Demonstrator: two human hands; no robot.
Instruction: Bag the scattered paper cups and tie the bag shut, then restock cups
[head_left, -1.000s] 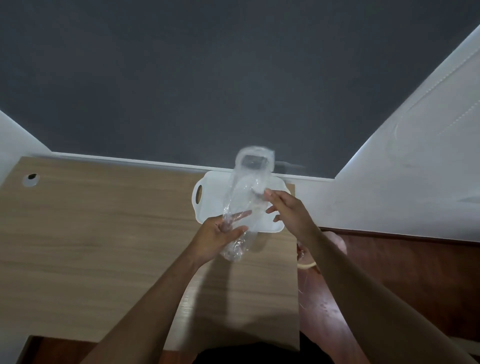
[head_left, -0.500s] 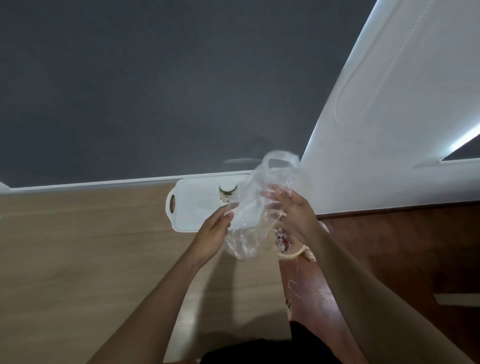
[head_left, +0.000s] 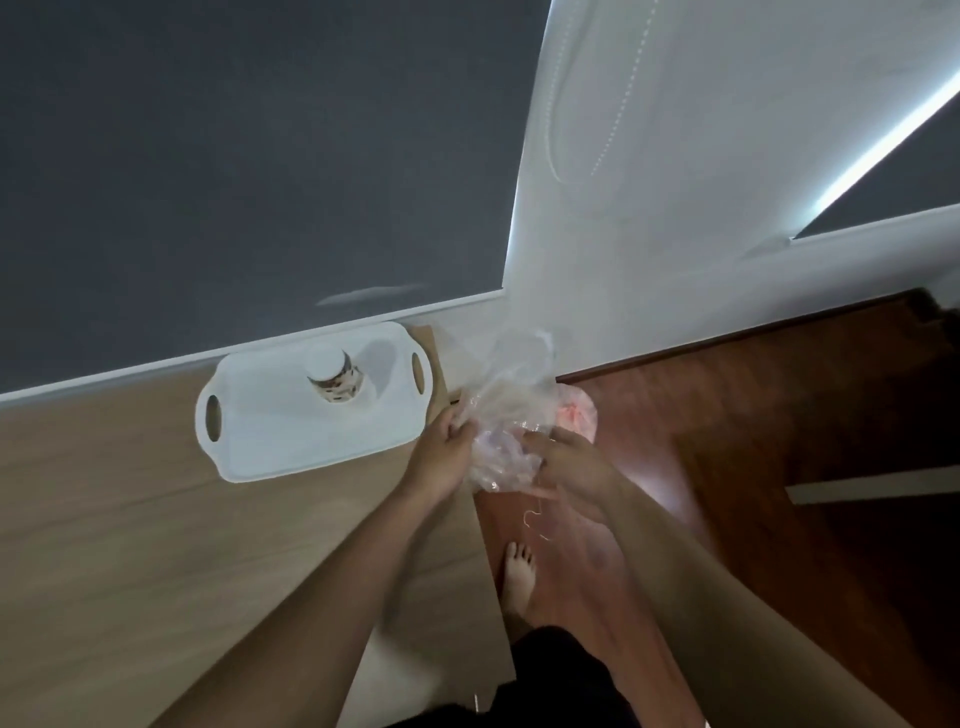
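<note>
Wooden table (head_left: 130, 519) against a dark grey wall (head_left: 234, 156), with white wall and reddish wooden floor (head_left: 753, 415) to the right. White tray (head_left: 270, 441) with two slot handles lies at the table's far right corner; one paper cup (head_left: 335, 382), printed with a brown pattern, stands upright on it. No writing or brand on the cup can be read. Clear plastic bag (head_left: 506, 410) is held in the air just past the table's right edge, above the floor, crumpled and partly spread. Left hand (head_left: 441, 457), arm stretched forward, has its fingers curled closed on the bag's left side. Right hand (head_left: 571, 462) is at the bag's lower right, fingers half bent and touching the plastic; whether it pinches the film cannot be told. A pink object (head_left: 576, 415) shows blurred behind the bag. Bare foot (head_left: 519, 571) stands on the floor below the hands.
</note>
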